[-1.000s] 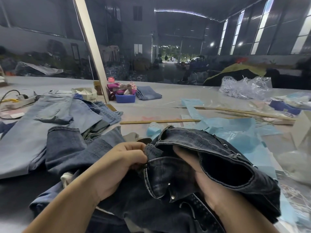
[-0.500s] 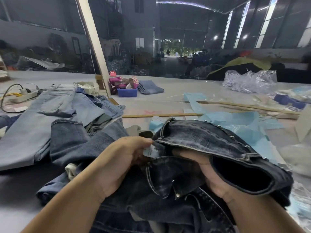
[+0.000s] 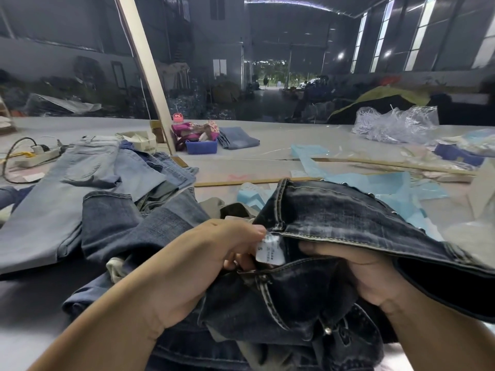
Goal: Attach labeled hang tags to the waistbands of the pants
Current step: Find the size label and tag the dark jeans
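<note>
The dark jeans [image 3: 348, 223] are bunched on the desk [image 3: 254, 159] close to the person, waistband held open between both hands. The left hand [image 3: 203, 263] has its grip closed in a pinch on the small white sewn-in label [image 3: 269, 250] just inside the waistband. Just right of that grip, the right hand [image 3: 359, 269] has its fingers curled under the waistband edge, holding it up. No hang tag shows on this pair, so I judge this to be the size check, with tagging still to do. Left of the left grip lie lighter blue jeans [image 3: 67, 183], no tags visible on them. Beyond the grips, blue tissue sheets [image 3: 375, 186], a wooden ruler [image 3: 241, 181] and a blue bin [image 3: 201, 147].
</note>
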{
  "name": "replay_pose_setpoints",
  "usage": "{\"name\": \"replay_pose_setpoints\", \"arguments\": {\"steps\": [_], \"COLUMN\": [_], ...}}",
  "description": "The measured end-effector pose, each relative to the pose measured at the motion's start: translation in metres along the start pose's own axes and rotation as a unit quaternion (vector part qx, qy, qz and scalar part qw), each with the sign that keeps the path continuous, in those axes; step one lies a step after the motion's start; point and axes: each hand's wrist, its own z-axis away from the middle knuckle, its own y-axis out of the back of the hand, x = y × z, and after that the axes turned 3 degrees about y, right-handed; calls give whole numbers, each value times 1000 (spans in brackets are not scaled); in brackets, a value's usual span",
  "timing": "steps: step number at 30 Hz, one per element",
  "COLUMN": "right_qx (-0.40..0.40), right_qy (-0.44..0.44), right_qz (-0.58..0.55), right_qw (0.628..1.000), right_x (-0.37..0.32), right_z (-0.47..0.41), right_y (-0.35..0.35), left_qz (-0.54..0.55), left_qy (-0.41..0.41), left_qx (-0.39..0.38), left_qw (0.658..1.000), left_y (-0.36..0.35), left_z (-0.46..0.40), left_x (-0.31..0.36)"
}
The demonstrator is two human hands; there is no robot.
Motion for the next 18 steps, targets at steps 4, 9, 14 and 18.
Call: {"name": "replay_pose_setpoints", "arguments": {"steps": [4, 9, 14, 18], "right_qx": [13, 19, 24, 14], "right_qy": [46, 79, 72, 7], "right_qz": [-39, -37, -1, -41], "right_qw": [998, 996, 997, 999], "right_x": [3, 2, 2, 4], "right_z": [4, 6, -2, -8], "right_y": [9, 11, 12, 9], "left_qz": [69, 47, 59, 51], "left_qy": [-99, -122, -90, -173], "left_qx": [12, 16, 33, 110], "left_qw": [993, 991, 994, 977], "left_y": [10, 5, -4, -7], "left_z": [0, -4, -1, 6], "left_x": [-14, -11, 0, 8]}}
